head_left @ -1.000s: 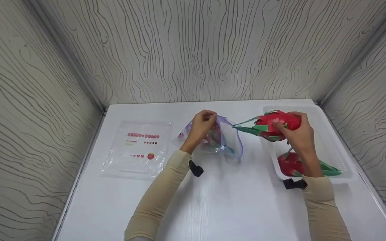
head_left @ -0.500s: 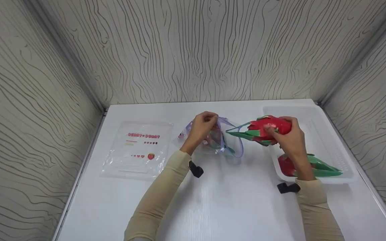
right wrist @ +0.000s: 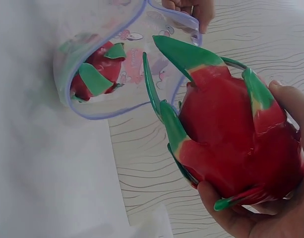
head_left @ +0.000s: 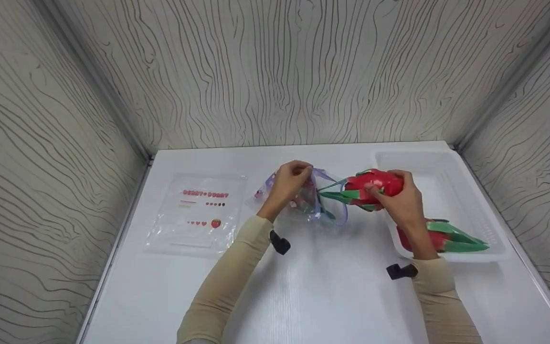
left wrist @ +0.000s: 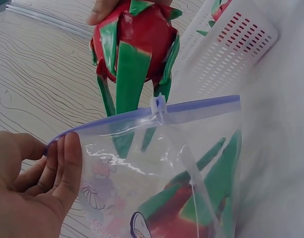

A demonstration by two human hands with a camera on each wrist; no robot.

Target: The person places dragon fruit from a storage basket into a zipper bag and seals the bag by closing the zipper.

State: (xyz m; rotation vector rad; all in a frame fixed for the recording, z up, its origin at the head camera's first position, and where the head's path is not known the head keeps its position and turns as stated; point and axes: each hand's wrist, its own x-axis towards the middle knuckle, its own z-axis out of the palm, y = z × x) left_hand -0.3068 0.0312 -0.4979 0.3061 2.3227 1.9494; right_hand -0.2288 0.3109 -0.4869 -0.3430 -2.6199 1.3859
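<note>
My left hand (head_left: 290, 184) pinches the purple-edged rim of a clear printed zip bag (left wrist: 117, 173), whose mouth gapes toward the right. Inside the bag lies one red dragon fruit with green leaf tips (right wrist: 99, 72). A second dragon fruit (head_left: 373, 187) is in my right hand (head_left: 403, 200), with fingers and thumb round its rounded end. Its green tips point left, and in the left wrist view they reach past the bag's rim at the opening. A slider (left wrist: 158, 106) sits on the purple zip edge.
On the right stands a white perforated basket (head_left: 475, 200) with another dragon fruit (head_left: 451, 236) in it. A flat clear bag with red print (head_left: 198, 210) lies to the left on the white table (head_left: 303, 296). Wood-patterned walls (head_left: 275, 71) enclose the back and sides.
My right hand has carried the dragon fruit leftward from over the basket to the bag's mouth. My left hand has stayed nearly still on the rim.
</note>
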